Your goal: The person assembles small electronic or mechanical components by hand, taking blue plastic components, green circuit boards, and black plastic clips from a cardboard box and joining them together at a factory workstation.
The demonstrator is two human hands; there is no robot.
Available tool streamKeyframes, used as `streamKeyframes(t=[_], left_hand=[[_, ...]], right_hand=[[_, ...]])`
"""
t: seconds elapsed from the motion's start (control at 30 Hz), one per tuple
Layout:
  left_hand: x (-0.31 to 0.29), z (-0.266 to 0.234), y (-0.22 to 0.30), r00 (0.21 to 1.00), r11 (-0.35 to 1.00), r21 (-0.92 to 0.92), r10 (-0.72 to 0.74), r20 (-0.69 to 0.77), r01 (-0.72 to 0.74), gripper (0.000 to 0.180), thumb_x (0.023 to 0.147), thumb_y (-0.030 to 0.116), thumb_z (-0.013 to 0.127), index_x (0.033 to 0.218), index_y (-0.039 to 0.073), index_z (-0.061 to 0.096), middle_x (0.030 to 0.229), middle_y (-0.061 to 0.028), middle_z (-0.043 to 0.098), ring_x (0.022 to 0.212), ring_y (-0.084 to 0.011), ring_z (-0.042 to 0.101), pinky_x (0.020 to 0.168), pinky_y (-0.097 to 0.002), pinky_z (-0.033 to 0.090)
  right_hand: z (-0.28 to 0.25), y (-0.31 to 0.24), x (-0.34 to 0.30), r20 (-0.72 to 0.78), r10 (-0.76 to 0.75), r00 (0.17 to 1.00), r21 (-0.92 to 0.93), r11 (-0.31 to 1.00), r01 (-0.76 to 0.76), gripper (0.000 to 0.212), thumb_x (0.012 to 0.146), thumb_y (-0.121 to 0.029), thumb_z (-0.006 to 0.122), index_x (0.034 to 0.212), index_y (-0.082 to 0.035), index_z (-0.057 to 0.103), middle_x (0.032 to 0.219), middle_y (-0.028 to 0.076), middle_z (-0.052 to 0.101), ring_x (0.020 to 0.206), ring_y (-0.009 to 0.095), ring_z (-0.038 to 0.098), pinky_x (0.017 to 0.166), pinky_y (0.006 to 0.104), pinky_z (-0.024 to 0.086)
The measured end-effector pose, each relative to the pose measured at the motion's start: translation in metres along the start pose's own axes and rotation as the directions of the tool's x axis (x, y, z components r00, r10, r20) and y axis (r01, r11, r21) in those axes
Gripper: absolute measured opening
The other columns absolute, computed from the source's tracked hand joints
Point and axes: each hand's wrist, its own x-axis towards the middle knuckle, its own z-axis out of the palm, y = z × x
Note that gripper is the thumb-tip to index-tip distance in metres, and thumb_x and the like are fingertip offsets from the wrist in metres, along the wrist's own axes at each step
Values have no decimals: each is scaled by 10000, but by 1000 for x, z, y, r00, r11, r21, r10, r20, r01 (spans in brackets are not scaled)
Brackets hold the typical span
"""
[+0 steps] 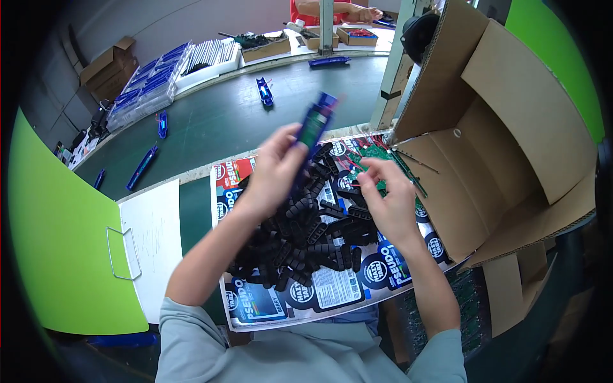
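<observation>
Above the far edge of the printed sheet point(329, 290), your left hand point(274, 163) is closed around a long blue casing point(314, 127), thumb and fingers clamped on its lower part. The casing is tilted, its upper end leaning away from you and to the right; it is blurred, but a green strip shows inside it and something reddish at its tip. Your right hand point(391, 195) is bent over the near side of a heap of green circuit boards point(377, 152), thumb and forefinger close together beside a thin red wire point(355, 186). Whether they pinch the wire or a board, you cannot tell from this view.

Between your forearms, a pile of black ribbed plastic pieces point(316, 233) covers much of the sheet. To your right, an open cardboard box point(523, 121) lies with its mouth facing you, the boards just beside its left edge. Across the dark green work surface point(217, 127) ahead, more blue casings point(264, 92) lie well apart from one another. Beyond its far edge stands a white tray point(233, 62) of pale strips point(207, 54), and farther right another person's hand point(365, 14) shows beside a red garment point(303, 13).
</observation>
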Motion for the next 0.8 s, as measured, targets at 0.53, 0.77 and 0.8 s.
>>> streamKeyframes(t=[0.53,0.77,0.8], left_hand=[[90,-214,-104,908,516,813,147,-393,269,320,938,88,580,1240,74,685,1009,-173,718,949,-372,693,870,-452,535],[98,-235,-117,920,269,884,-24,-392,383,327,925,120,568,1221,118,706,1202,-188,638,1141,-372,625,988,-473,508],[99,-237,-119,919,260,885,-22,-394,386,334,920,125,568,1222,119,710,1206,-190,640,1153,-367,616,1003,-473,501]], right_hand=[[41,28,-7,271,-98,957,-460,861,218,114,831,-142,736,885,-52,689,914,106,625,931,296,590,832,425,442],[40,30,-5,88,-169,982,-275,943,187,127,872,-120,726,967,-43,692,858,93,666,795,295,615,757,414,450],[40,31,-5,89,-150,985,-270,948,169,132,869,-119,729,969,-41,692,858,93,664,797,295,612,752,416,447]])
